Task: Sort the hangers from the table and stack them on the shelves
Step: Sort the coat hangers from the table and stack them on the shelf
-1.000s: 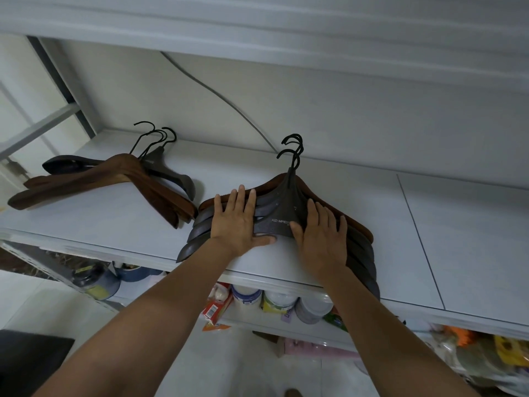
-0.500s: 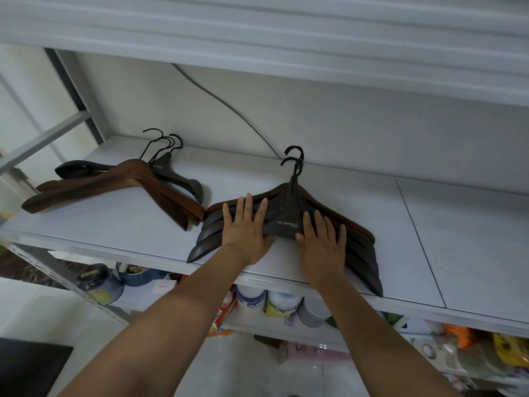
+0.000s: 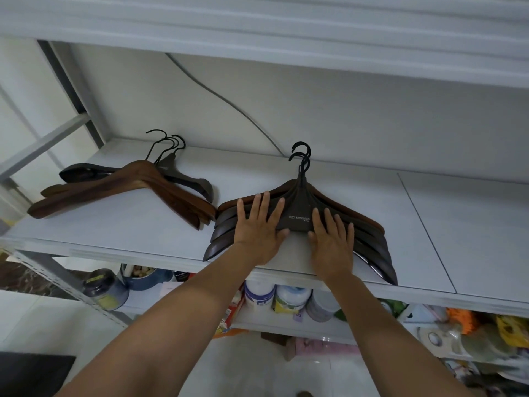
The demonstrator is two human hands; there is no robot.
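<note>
A stack of dark hangers (image 3: 297, 207) lies flat on the white shelf (image 3: 114, 233), near its middle and close to the front edge. Its long axis runs left to right along the shelf. The black hooks (image 3: 303, 156) sit bunched together and point away from the person, toward the back wall. The shoulder ends slope forward, fanned one behind the next, and the right-hand tips reach the shelf's front edge. A brown hanger shows at the back of the stack. The top hanger carries white lettering (image 3: 299, 218) at its centre.

Both hands lie on this stack. The left hand (image 3: 260, 230) rests on the left shoulder and the right hand (image 3: 332, 242) on the right shoulder, one on each side of the lettering. Each grip is spread flat, fingers straight and apart, pressing down on the hangers and curled round nothing. The thumbs point inward at the lower edge of the top hanger.

To the left, just beside the dark stack, lies a pile of brown wooden hangers (image 3: 128, 187) with a dark one among them. It also lies lengthwise along the shelf, its hooks aimed at the back wall.

The shelf is a pale board in a grey metal frame (image 3: 51, 276), with another board above. A grey cable (image 3: 229, 101) curves down the white wall. The lower shelf holds jars and tubs (image 3: 286, 296) and coloured packets, above a pale floor.
</note>
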